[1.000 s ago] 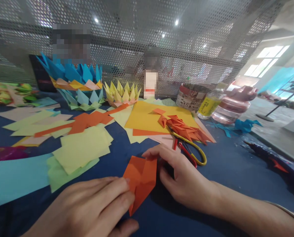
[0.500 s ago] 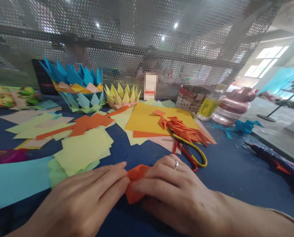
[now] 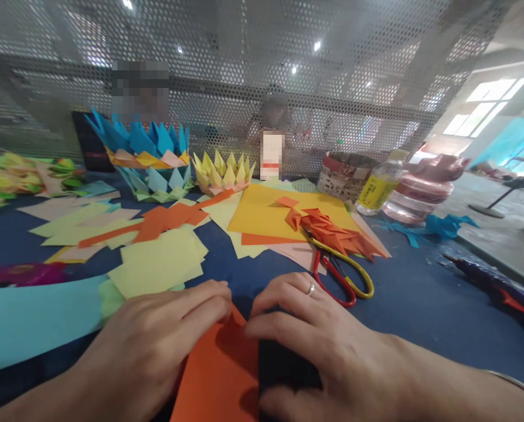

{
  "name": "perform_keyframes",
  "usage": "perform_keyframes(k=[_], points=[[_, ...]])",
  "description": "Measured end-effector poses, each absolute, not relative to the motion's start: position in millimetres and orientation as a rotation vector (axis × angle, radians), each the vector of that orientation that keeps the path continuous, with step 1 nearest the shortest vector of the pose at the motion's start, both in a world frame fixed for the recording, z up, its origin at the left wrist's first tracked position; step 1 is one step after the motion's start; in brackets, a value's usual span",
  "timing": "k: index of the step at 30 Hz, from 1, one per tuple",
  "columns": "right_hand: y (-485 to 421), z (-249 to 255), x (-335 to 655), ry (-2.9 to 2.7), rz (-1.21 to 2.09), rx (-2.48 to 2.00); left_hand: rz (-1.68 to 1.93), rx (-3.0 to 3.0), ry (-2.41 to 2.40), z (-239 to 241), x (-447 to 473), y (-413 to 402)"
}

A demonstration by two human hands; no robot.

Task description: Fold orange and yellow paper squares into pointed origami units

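An orange sheet of paper (image 3: 222,369) lies between my hands at the bottom middle, its top corner folded; its lower end runs out of view. My left hand (image 3: 156,340) rests along its left edge, with the fingers bent together and their tips pressing on the upper part. On the other side, my right hand (image 3: 315,334), wearing a ring, has its index fingertip at the paper's upper right edge. The thumb touches lower down on the same edge, with a gap between thumb and index finger. Scissors (image 3: 354,269) with red and yellow handles lie just beyond my right hand.
Folded orange pieces (image 3: 332,231) sit on yellow paper (image 3: 262,214). Pale green squares (image 3: 156,258) and blue paper (image 3: 37,316) lie left. Blue and yellow paper crowns (image 3: 152,140) stand behind, a basket (image 3: 345,176) and bottle (image 3: 378,187) back right, a glue gun (image 3: 494,278) far right.
The small folded orange piece now shows as a larger, opened-out sheet reaching toward me. My right thumb and index finger have spread apart; the left fingers have bent. The view has shifted slightly.
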State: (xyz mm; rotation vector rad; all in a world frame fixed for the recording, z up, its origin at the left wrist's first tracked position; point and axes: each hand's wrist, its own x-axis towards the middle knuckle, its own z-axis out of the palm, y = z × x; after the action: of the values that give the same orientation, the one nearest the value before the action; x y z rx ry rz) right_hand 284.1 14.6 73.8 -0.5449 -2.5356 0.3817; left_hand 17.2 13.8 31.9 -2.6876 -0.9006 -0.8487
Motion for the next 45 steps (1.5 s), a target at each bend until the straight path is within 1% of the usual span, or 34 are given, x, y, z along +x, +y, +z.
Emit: perform_keyframes(k=[2,5,10,14,18,25,29,31,34,37,40,43,45], points=[[15,74,284,-2.553,0.442,-0.494,-0.929,-2.786,-0.951,35,18,16],[15,71,284,-2.581,0.442,-0.501,-1.045,-2.83,-1.072,37,17,19],[9,69,280,-2.508,0.29,-0.545,-1.134,-2.854,-1.197,35,17,19],[4,71,280,-2.504,0.183,-0.506,-1.113,-2.921,-1.085,36,24,17],[5,68,283,-2.532,0.132,-0.52,-1.068,-2.837,-0.931,39,32,17],[17,67,285,-2.672,0.041,-0.48,-1.044,-2.825,-0.845,37,33,16],[21,69,286,-2.742,0.144,-0.436,-1.13,-2.904,-0.782,35,29,19],[20,69,285,-2.743,0.23,-0.395,-1.107,-2.965,-0.729,34,27,21],[20,72,284,-2.703,0.389,-0.362,-1.065,-3.022,-0.787,34,23,22],[22,74,284,-2.636,0.602,-0.38,-1.067,-3.128,-0.833,34,17,25],[25,75,285,-2.551,0.795,-0.412,-1.078,-3.312,-0.781,35,10,31],[27,76,285,-2.488,0.916,-0.455,-1.109,-3.504,-0.793,37,6,37],[26,77,285,-2.483,0.955,-0.492,-1.138,-3.544,-0.886,37,5,37]])
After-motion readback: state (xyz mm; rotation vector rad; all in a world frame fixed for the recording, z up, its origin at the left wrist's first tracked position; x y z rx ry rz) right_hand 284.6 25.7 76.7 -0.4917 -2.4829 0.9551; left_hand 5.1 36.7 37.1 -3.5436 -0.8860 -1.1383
